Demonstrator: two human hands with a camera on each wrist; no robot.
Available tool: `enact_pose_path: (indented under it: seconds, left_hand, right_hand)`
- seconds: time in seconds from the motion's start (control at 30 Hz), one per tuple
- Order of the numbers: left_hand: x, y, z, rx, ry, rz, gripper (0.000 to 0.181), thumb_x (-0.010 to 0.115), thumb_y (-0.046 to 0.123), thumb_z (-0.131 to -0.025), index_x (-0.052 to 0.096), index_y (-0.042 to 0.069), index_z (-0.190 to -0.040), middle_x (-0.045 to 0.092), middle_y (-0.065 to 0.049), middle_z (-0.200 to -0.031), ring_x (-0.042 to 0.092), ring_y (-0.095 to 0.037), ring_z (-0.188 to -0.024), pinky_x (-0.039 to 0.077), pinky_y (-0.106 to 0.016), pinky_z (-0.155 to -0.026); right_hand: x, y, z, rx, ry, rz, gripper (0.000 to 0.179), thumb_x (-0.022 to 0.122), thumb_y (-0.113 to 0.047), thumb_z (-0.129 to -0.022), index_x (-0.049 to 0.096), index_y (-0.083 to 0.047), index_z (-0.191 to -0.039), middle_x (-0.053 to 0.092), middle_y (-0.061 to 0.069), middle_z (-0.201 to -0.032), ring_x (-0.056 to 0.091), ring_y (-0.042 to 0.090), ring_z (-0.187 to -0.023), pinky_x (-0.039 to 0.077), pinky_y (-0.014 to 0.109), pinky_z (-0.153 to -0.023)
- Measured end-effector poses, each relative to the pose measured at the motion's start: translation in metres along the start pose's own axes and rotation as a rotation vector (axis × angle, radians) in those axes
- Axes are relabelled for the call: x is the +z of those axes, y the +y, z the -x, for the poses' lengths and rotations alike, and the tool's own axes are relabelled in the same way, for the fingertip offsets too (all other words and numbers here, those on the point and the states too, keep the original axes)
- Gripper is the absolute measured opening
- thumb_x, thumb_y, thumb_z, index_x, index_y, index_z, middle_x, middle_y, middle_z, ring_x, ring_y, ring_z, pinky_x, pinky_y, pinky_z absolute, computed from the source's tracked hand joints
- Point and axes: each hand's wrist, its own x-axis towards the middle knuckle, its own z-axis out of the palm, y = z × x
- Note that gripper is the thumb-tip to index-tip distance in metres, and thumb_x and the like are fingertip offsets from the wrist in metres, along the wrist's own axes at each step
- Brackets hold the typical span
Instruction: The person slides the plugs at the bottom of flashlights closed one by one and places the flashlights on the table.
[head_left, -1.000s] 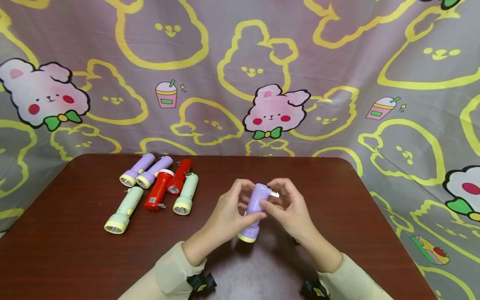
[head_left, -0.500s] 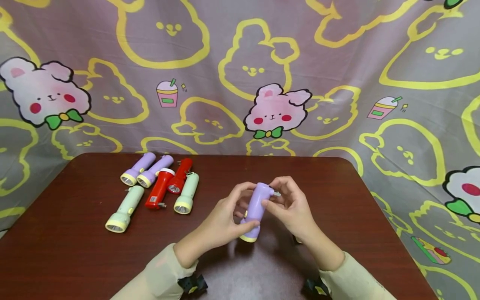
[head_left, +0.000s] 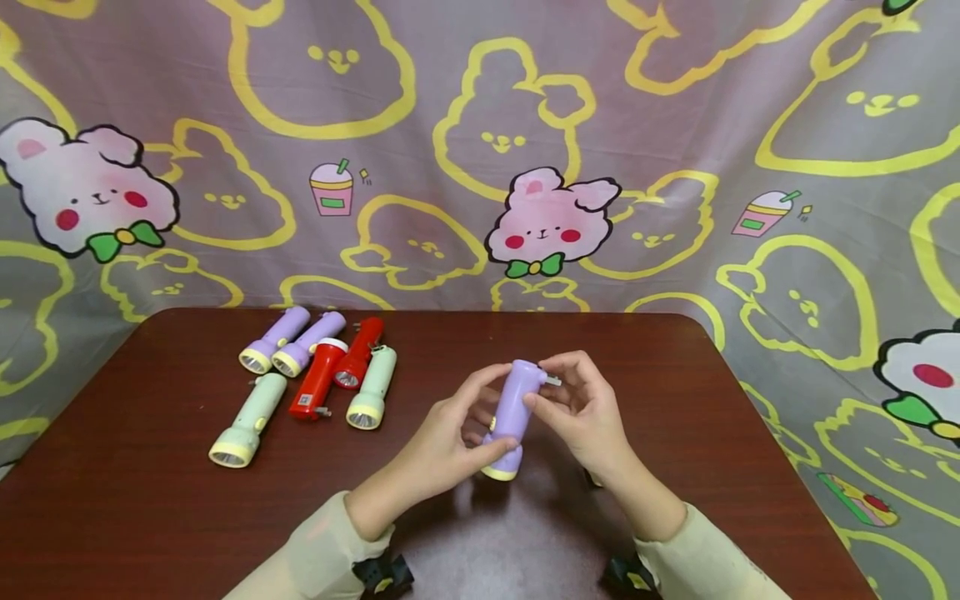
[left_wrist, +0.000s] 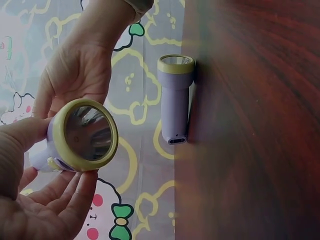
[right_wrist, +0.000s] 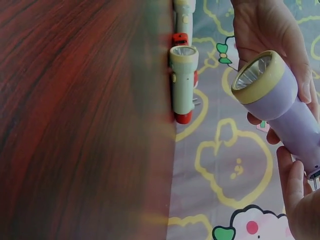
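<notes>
A purple flashlight (head_left: pixel 513 412) with a cream-yellow rim is held up over the table, its lens end toward me and its metal plug prongs (head_left: pixel 552 381) sticking out near the tail. My left hand (head_left: pixel 442 437) grips it around the head end, thumb across the front. With thumb and fingers my right hand (head_left: pixel 585 408) pinches the tail end by the prongs. The lens (left_wrist: pixel 90 132) appears unlit in the left wrist view. Another purple flashlight (left_wrist: pixel 175 100) lies on the table, mostly hidden by my right forearm in the head view.
To the left on the dark red wooden table (head_left: pixel 135 500) lie several flashlights: purple ones (head_left: pixel 277 337), red ones (head_left: pixel 318 379) and light green ones (head_left: pixel 251 417). A cartoon-printed cloth (head_left: pixel 420 167) hangs behind the table's far edge.
My left hand has shifted slightly left and its thumb has slid down toward the flashlight's head. The tail end has risen a little. The other flashlights stay put.
</notes>
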Motion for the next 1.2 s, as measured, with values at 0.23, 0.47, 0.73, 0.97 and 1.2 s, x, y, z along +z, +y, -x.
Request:
enact_pose_path:
  seconds: [0.23,0.47,0.73,0.97,1.2]
  left_hand:
    - [0.0005,-0.0002,0.0008,0.006,0.01,0.019,0.078,0.081,0.016,-0.083,0.038,0.027,-0.147,0.068,-0.005,-0.111,0.068,-0.01,-0.084,0.06,-0.026,-0.068]
    - [-0.0001,0.0022,0.0004,0.01,0.013,0.019,0.079,0.082,0.015,-0.082,0.038,0.025,-0.147,0.068,-0.006,-0.111,0.068,-0.011,-0.083,0.06,-0.026,-0.068]
    - [-0.0003,0.0027,0.0011,0.021,0.03,0.03,0.079,0.083,0.013,-0.081,0.04,0.023,-0.146,0.069,-0.008,-0.109,0.068,-0.012,-0.082,0.06,-0.026,-0.067]
    - [0.0,0.002,0.0019,0.027,0.033,0.029,0.077,0.083,0.012,-0.08,0.041,0.022,-0.145,0.069,-0.009,-0.108,0.069,-0.012,-0.082,0.06,-0.026,-0.066]
    - [0.0006,0.0033,0.0018,0.027,0.039,0.035,0.077,0.083,0.013,-0.08,0.041,0.021,-0.145,0.069,-0.009,-0.107,0.069,-0.014,-0.082,0.059,-0.026,-0.065]
  right_hand:
    - [-0.0016,0.0027,-0.0002,-0.032,-0.024,-0.02,0.039,0.07,0.018,-0.079,0.047,0.017,-0.111,0.069,-0.007,-0.106,0.07,0.009,-0.096,0.058,0.025,-0.083]
    - [-0.0025,0.0027,-0.0002,-0.052,-0.028,-0.029,0.039,0.07,0.018,-0.079,0.047,0.019,-0.11,0.068,-0.007,-0.106,0.069,0.008,-0.098,0.058,0.025,-0.083]
    - [-0.0027,0.0035,-0.0018,-0.083,-0.052,-0.031,0.037,0.071,0.017,-0.079,0.047,0.019,-0.107,0.065,-0.006,-0.108,0.068,0.006,-0.098,0.058,0.025,-0.084]
    - [-0.0036,0.0003,-0.0009,-0.038,-0.067,-0.018,0.036,0.072,0.016,-0.079,0.049,0.017,-0.107,0.065,-0.006,-0.109,0.069,0.008,-0.094,0.059,0.028,-0.085]
    - [-0.0038,-0.0005,-0.0014,-0.009,-0.059,-0.006,0.035,0.071,0.015,-0.08,0.05,0.016,-0.108,0.066,-0.007,-0.109,0.071,0.011,-0.092,0.059,0.027,-0.084]
